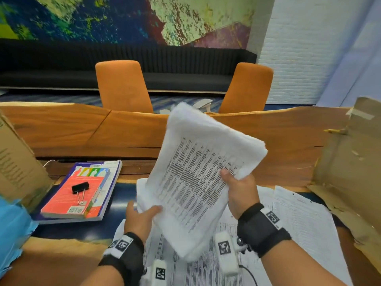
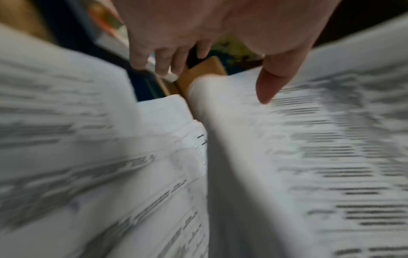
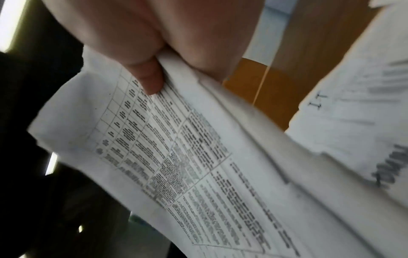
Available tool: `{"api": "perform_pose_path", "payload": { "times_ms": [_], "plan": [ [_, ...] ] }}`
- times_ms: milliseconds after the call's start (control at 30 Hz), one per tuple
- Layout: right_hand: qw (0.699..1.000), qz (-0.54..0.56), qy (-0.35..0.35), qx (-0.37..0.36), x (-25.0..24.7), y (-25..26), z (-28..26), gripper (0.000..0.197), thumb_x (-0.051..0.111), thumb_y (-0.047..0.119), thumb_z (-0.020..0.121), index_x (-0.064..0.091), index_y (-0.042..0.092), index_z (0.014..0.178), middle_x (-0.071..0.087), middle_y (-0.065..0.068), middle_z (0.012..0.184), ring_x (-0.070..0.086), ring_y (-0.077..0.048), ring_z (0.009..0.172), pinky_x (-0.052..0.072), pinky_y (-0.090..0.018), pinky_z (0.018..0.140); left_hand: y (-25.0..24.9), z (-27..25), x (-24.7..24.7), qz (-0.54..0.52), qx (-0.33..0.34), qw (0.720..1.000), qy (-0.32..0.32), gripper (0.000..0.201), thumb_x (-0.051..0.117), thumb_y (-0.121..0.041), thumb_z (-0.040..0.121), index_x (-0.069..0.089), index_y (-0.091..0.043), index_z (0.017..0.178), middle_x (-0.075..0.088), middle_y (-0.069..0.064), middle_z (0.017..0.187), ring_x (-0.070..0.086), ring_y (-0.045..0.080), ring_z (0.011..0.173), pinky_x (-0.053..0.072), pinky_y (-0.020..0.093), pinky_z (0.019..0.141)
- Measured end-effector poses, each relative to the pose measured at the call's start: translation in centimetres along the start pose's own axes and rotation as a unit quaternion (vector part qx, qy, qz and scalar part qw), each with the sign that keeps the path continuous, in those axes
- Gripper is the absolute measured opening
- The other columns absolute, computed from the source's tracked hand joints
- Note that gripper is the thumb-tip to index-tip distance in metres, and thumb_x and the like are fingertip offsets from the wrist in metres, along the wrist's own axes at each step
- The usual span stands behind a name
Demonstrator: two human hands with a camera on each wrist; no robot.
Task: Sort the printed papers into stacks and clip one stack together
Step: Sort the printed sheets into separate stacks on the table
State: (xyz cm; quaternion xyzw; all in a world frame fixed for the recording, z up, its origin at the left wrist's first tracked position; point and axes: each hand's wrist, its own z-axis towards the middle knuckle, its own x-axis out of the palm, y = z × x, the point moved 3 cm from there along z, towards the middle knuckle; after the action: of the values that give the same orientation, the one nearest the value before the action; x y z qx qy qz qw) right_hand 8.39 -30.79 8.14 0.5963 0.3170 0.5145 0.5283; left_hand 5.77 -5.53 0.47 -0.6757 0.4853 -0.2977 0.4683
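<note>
My right hand (image 1: 231, 176) (image 3: 167, 69) grips a thick stack of printed papers (image 1: 198, 172) (image 3: 176, 157) at its right edge, thumb on the top page, and holds it tilted above the table. At the stack's lower left edge my left hand (image 1: 144, 213) (image 2: 212, 73) lays its thumb on the printed page, while its fingers (image 2: 161, 62) hang loose beside the edge without closing on it. More printed sheets (image 1: 301, 223) lie spread on the table below. A black binder clip (image 1: 80, 187) rests on a red book (image 1: 76, 199) at the left.
Cardboard boxes stand at the left (image 1: 16, 162) and right (image 1: 350, 162) of the wooden table (image 1: 278, 141). A blue bag (image 1: 12, 234) sits at the lower left. Two orange chairs (image 1: 123, 85) stand behind the table.
</note>
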Motion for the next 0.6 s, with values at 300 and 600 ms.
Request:
{"api": "perform_pose_path", "payload": {
  "times_ms": [300,600],
  "plan": [
    [0.989,0.054,-0.019,0.134,-4.4,-3.6,0.7,0.037,0.066,-0.009,0.08,0.061,0.006,0.113,0.068,-0.013,0.108,0.067,-0.031,0.095,0.056,-0.043,0.079,-1.4,1.4,-2.5,-0.179,0.009,0.98,0.08,0.026,0.057,0.007,0.086,0.065,-0.004,0.108,0.069,0.023,0.112,0.066,0.038,0.097,0.052,0.05,0.086],
    [0.968,-0.245,0.048,0.022,-4.4,-2.0,3.2,0.041,0.068,0.0,0.082,0.059,0.021,0.115,0.069,0.0,0.106,0.065,-0.015,0.096,0.055,-0.038,0.077,-3.8,1.5,-3.7,-0.088,0.179,0.973,0.119,0.035,0.073,0.003,0.074,0.068,-0.014,0.105,0.076,0.005,0.098,0.071,0.022,0.091,0.055,0.039,0.075]
  ]
}}
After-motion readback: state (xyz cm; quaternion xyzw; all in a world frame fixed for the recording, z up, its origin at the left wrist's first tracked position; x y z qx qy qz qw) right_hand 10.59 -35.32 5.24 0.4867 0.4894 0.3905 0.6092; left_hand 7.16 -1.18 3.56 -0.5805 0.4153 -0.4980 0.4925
